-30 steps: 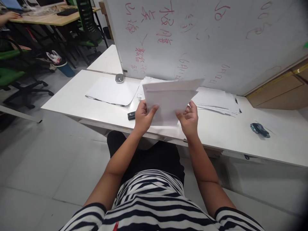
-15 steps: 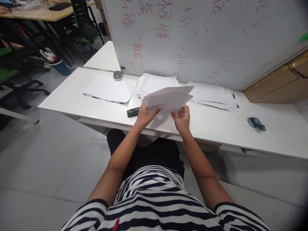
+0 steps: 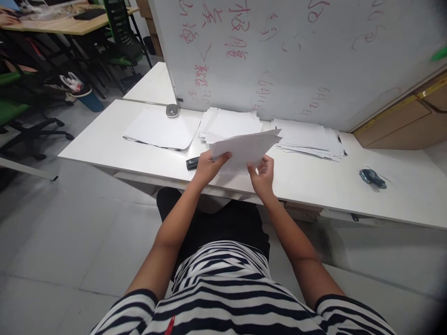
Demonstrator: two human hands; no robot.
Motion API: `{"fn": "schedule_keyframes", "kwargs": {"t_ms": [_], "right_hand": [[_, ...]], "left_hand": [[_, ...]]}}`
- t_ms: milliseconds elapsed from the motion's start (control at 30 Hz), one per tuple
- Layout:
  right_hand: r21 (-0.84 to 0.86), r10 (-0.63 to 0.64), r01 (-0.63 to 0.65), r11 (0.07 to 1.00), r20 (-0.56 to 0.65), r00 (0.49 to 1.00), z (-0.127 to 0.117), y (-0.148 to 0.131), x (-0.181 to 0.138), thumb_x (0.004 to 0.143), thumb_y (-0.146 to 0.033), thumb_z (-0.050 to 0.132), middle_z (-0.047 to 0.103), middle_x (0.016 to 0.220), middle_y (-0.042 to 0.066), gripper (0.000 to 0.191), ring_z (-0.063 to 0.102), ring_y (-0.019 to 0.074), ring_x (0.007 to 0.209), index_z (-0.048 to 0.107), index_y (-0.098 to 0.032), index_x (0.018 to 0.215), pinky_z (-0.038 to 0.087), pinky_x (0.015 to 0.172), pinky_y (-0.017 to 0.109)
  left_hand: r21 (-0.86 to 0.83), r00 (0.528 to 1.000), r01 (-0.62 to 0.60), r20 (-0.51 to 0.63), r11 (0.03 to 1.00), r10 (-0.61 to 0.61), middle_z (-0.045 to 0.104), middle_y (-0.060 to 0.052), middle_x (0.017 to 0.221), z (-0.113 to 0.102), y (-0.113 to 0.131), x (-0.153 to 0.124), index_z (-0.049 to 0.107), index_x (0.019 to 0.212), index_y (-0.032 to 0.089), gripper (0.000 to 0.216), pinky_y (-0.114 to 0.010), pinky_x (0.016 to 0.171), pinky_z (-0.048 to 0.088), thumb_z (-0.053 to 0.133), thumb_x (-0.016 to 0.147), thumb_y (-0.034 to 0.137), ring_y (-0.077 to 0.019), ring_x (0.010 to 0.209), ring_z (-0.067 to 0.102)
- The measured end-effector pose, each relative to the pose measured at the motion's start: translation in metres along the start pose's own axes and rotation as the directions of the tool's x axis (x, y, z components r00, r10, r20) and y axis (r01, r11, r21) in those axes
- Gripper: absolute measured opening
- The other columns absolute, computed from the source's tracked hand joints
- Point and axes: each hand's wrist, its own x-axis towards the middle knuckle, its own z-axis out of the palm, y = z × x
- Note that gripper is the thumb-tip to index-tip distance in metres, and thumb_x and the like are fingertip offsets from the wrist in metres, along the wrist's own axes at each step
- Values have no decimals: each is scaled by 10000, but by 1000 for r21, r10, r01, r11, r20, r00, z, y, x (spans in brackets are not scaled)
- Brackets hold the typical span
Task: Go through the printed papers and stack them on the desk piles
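I hold a thin bundle of white paper sheets (image 3: 244, 146) just above the near edge of the white desk (image 3: 314, 186). My left hand (image 3: 207, 165) grips the bundle's left corner, thumb on top. My right hand (image 3: 262, 173) pinches the bundle's lower right edge from below with curled fingers. The sheets lie tilted, almost flat. Behind them, a stack of paper (image 3: 230, 123) rests on the desk, and a wider, fanned stack (image 3: 309, 139) lies to its right.
A black stapler (image 3: 192, 163) lies beside my left hand. More sheets (image 3: 159, 130) sit at left, with a small grey object (image 3: 172, 110) behind. A dark clip-like thing (image 3: 372, 177) lies at right. A whiteboard (image 3: 296, 56) with red writing backs the desk. Green chairs (image 3: 21, 107) stand far left.
The bundle has dropped from upright in front of me to nearly flat and lower, close to the desk. My right hand has slid in toward the bundle's lower edge.
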Motion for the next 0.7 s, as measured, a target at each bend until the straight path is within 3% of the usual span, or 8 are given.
{"fn": "schedule_keyframes", "kwargs": {"t_ms": [133, 300, 433, 567, 700], "right_hand": [[34, 43, -43, 998, 15, 999, 5, 10, -11, 768, -522, 702, 574, 1215, 93, 549, 590, 194, 1133, 406, -257, 1147, 482, 992, 383], [81, 74, -79, 994, 62, 995, 6, 16, -19, 798, -444, 694, 589, 1182, 83, 483, 603, 181, 1103, 425, -252, 1150, 484, 979, 379], [20, 81, -83, 996, 82, 993, 0, 15, -20, 808, -439, 687, 582, 1231, 92, 521, 596, 190, 1127, 426, -255, 1220, 471, 1002, 406], [-66, 112, -107, 992, 64, 992, -6, 4, -22, 792, -461, 699, 533, 1343, 119, 665, 545, 221, 1227, 390, -264, 1347, 441, 1044, 446], [106, 143, -143, 984, 12, 990, 0, -12, -40, 831, -496, 641, 592, 1292, 114, 624, 601, 217, 1168, 410, -259, 1359, 484, 1007, 422]], "left_hand": [[-5, 999, 34, 15, 999, -34, 732, -82, 1006, -2, -9, -2, 703, 987, 170, 427, -375, 840, 529, 717, 743, 520, -251, 963, 669], [25, 997, -7, 72, 1000, 5, 713, -79, 1049, -6, -9, -2, 688, 983, 186, 402, -363, 851, 523, 750, 720, 484, -231, 967, 655], [6, 995, 56, 88, 998, -56, 730, -71, 1005, -10, -5, -2, 710, 955, 183, 380, -382, 837, 527, 738, 732, 489, -246, 958, 663], [-98, 994, 76, -69, 992, -83, 735, -72, 969, -2, -1, -2, 705, 935, 171, 421, -399, 849, 535, 732, 725, 536, -250, 960, 673], [-301, 951, 57, -273, 952, -144, 702, -97, 1117, 32, -1, -15, 609, 1156, 176, 547, -400, 949, 521, 582, 832, 616, -231, 1099, 639]]}}
